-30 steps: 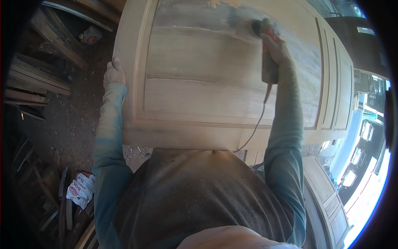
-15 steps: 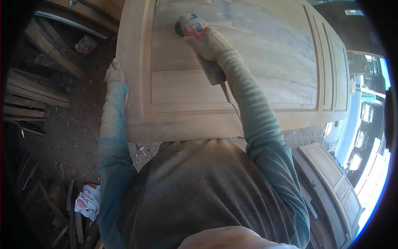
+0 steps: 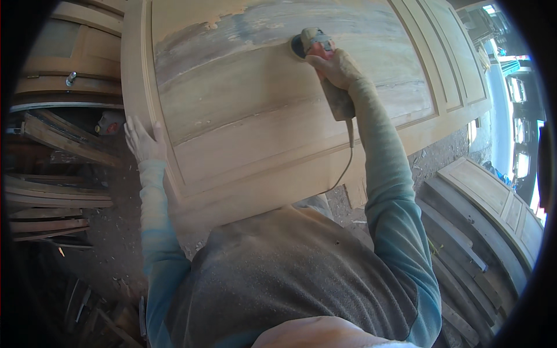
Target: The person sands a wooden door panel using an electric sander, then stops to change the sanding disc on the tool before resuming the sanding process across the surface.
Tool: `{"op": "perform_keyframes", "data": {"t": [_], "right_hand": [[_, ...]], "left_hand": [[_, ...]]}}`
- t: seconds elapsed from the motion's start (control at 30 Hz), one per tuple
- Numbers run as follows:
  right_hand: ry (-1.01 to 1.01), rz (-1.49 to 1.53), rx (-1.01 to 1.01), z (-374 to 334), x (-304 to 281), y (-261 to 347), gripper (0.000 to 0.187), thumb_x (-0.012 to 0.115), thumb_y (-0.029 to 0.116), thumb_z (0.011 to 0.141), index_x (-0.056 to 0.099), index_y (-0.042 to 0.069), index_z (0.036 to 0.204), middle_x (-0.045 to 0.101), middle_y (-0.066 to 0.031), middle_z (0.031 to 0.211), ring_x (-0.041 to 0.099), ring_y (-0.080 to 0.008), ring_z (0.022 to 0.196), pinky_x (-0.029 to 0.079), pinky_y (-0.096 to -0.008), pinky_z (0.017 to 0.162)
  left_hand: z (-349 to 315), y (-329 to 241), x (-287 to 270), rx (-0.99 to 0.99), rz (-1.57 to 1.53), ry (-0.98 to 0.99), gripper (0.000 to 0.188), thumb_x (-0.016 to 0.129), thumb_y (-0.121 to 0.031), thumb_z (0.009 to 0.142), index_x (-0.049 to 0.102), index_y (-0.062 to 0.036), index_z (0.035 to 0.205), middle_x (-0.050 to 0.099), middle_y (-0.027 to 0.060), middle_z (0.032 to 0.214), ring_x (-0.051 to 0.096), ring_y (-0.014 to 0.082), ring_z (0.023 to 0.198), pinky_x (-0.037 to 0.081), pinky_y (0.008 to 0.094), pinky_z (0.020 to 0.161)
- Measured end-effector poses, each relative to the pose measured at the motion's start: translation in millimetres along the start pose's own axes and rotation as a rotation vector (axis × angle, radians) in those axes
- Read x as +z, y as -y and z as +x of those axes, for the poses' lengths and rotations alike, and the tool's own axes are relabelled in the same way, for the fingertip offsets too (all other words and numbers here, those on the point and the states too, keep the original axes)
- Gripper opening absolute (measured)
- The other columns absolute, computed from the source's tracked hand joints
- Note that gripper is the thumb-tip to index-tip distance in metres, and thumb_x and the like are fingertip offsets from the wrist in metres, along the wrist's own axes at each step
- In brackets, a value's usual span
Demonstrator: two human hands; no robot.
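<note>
A large wooden door (image 3: 232,180) with recessed panels lies flat in front of me. My right hand (image 3: 338,68) is wrapped round an angle grinder (image 3: 336,100), its body pointing away from me. The grinder's dark round disc (image 3: 298,46) is at the surface of the door's big panel (image 3: 232,98), partly bare wood and partly grey, worn finish. From the tool's rear a cord (image 3: 350,156) runs down over the near edge. My left hand (image 3: 144,141) rests at the door's left edge, fingers stretched and spread, holding nothing.
Wooden doors and frames (image 3: 64,64) stack up at the left, with curved boards (image 3: 58,191) below them. A pale container (image 3: 110,123) sits among these. At the lower right lie another panelled door (image 3: 481,188) and several long planks (image 3: 458,232). Debris dots the floor (image 3: 116,243).
My right hand has carried the grinder rightward across the panel, away from its left edge. My left hand has gone from gripping the door's edge to lying there with spread fingers. The view has turned.
</note>
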State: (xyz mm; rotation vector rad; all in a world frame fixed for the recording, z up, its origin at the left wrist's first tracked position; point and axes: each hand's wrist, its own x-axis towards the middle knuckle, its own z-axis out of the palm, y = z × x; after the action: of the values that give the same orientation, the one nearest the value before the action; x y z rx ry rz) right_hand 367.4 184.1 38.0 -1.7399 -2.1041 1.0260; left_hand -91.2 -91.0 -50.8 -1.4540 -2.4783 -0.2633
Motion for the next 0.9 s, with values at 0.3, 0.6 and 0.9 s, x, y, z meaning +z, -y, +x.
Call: {"op": "perform_keyframes", "data": {"t": [0.3, 0.6, 0.9], "right_hand": [[-0.175, 0.02, 0.268, 63, -181, -214, 0.078, 0.07, 0.069, 0.079, 0.072, 0.005, 0.123, 0.073, -0.0147, 0.111, 0.069, -0.0257, 0.103, 0.051, -0.0388, 0.089], [-0.181, -0.021, 0.364, 19, -236, -301, 0.081, 0.07, 0.069, 0.082, 0.07, 0.001, 0.126, 0.071, -0.0136, 0.108, 0.067, -0.0214, 0.099, 0.052, -0.0359, 0.084], [-0.173, 0.1, 0.182, -37, -157, -200, 0.063, 0.075, 0.051, 0.088, 0.071, -0.003, 0.122, 0.072, -0.0101, 0.099, 0.066, -0.0168, 0.094, 0.052, -0.0353, 0.082]], "left_hand": [[64, -282, 40, 0.303, -0.196, 0.258, 0.099, 0.042, -0.066, 0.1, 0.015, 0.0058, 0.162, 0.009, 0.0281, 0.17, 0.004, 0.0434, 0.158, 0.0, 0.0533, 0.128], [52, -478, 42, 0.546, -0.25, 0.26, 0.095, 0.04, -0.067, 0.1, 0.018, 0.0005, 0.163, 0.009, 0.0241, 0.171, 0.002, 0.0421, 0.159, 0.002, 0.0546, 0.128], [86, -278, 45, 0.289, -0.159, 0.166, 0.086, 0.04, -0.065, 0.102, 0.024, -0.0061, 0.163, 0.021, 0.0157, 0.171, 0.014, 0.0355, 0.158, 0.01, 0.0493, 0.129]]}}
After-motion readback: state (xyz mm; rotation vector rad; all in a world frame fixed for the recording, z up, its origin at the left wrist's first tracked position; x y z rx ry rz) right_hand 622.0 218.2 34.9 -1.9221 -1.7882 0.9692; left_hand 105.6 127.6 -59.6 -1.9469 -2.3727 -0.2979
